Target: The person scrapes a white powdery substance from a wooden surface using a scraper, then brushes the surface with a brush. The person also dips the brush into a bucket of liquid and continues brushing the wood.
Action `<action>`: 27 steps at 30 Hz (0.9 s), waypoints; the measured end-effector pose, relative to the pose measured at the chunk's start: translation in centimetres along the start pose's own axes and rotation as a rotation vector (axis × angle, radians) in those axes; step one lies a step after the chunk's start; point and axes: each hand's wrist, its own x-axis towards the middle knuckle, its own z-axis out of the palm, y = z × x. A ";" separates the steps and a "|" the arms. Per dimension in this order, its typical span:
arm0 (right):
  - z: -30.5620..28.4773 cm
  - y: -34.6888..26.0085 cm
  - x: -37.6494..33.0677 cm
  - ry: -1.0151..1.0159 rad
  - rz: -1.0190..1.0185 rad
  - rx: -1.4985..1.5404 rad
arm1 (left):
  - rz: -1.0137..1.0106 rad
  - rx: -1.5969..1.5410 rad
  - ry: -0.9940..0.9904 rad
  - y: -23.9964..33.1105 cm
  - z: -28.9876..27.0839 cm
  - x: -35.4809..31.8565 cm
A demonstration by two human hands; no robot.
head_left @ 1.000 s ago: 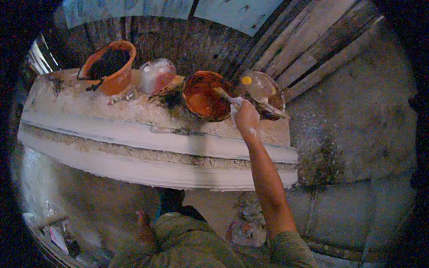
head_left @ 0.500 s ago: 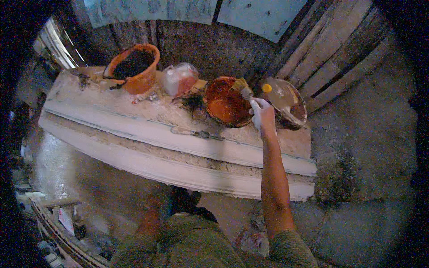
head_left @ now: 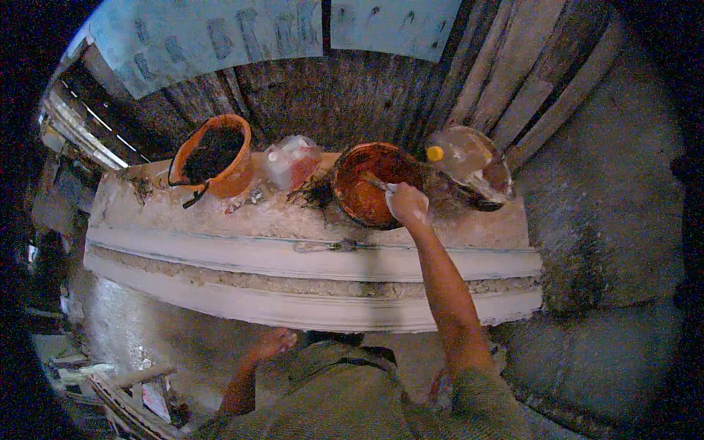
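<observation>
My right hand (head_left: 408,203), whitened across the back and fingers, is closed round the handle of a paint brush (head_left: 372,178). The brush's bristles point down into a round tub (head_left: 343,198) with a rust-orange inside and a dark, crusted rim. My left hand (head_left: 277,342) hangs low in front of my body, near the front edge of the long white moulding (head_left: 220,288); its fingers are too dim to read. A thin tool (head_left: 323,247), perhaps another brush, lies on the moulding in front of the tub.
Along the back stand an orange bucket (head_left: 238,172) with dark contents and a cloudy plastic jug (head_left: 291,163). A clear container with a yellow cap (head_left: 435,154) rests on a second round tub (head_left: 506,180) at right. Planks (head_left: 524,110) lean behind it.
My right hand has brought the brush down and left, from the tub's right rim into the tub. My left hand has come forward into clearer view. The whole view has shifted.
</observation>
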 end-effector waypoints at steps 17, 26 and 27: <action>-9.4 -5.4 -3.6 0.115 0.097 0.188 | 0.473 0.094 0.605 12.6 -6.1 5.7; -4.0 -4.8 -7.6 0.077 0.225 0.358 | 0.620 0.103 0.446 17.2 -5.2 8.1; -4.2 -4.7 -7.9 0.150 0.248 0.448 | 0.627 0.050 0.405 17.3 -4.8 8.0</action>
